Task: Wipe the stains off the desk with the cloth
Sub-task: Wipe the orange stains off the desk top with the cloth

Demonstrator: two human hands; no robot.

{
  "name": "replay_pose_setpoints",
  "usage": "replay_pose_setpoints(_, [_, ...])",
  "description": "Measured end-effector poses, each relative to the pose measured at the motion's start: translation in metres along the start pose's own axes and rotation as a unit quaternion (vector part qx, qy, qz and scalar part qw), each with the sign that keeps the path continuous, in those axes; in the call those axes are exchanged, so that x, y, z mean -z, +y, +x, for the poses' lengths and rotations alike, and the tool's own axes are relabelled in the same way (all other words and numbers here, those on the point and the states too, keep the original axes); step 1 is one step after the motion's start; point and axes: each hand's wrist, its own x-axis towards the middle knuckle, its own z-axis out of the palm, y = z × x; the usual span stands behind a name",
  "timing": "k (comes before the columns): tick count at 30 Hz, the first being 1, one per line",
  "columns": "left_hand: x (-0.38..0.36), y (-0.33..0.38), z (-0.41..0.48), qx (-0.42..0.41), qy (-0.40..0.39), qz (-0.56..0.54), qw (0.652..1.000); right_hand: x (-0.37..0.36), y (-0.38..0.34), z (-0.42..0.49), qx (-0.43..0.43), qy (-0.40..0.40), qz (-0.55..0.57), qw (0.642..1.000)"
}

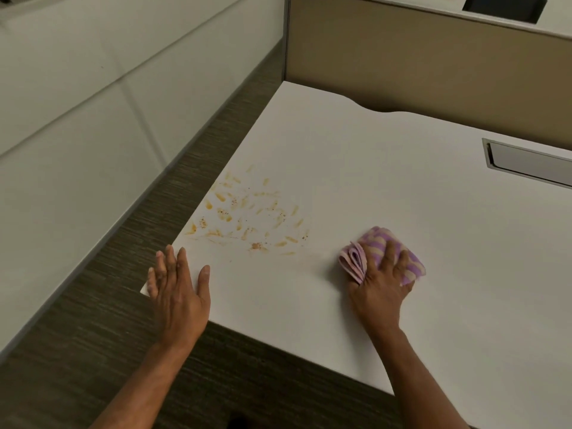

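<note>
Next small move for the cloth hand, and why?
Probably slide the right hand with the folded cloth leftward across the desk into the orange stains. The cloth is pressed flat but sits clear of them, to their right; the left hand braces the desk's corner.

The white counter (387,187) carries orange stains (247,215) near its left edge and a folded purple cloth (383,252).

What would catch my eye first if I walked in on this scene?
Probably the orange-brown stains spattered near the left edge of the white desk. Next, the purple-and-cream folded cloth pressed under the right hand, just right of the stains. The left hand lies flat on the near-left corner.
</note>
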Motion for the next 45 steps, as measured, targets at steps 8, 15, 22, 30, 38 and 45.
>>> replay_pose_setpoints(8, [-0.003,-0.002,0.001,-0.004,0.003,0.002,1.0,-0.025,-0.063,0.016,0.106,-0.04,-0.019,0.993])
replay_pose_setpoints(15, [-0.006,-0.005,0.001,-0.004,0.005,-0.001,1.0,-0.035,-0.08,0.004,0.198,-0.064,-0.03,0.978])
replay_pose_setpoints(22, [0.001,-0.002,0.001,0.009,-0.018,-0.009,1.0,-0.026,-0.054,-0.055,0.222,-0.054,0.017,0.973])
replay_pose_setpoints(30, [0.011,-0.014,0.021,-0.002,-0.024,-0.064,0.998,-0.013,-0.028,-0.004,0.082,-0.022,-0.026,0.996])
replay_pose_setpoints(38, [0.011,-0.023,0.023,-0.014,-0.054,-0.065,0.996,-0.043,-0.101,0.052,0.107,-0.036,-0.022,0.993])
replay_pose_setpoints(45, [0.015,-0.022,0.023,-0.024,-0.055,-0.074,0.995,-0.064,-0.152,0.032,0.219,-0.068,-0.046,0.972])
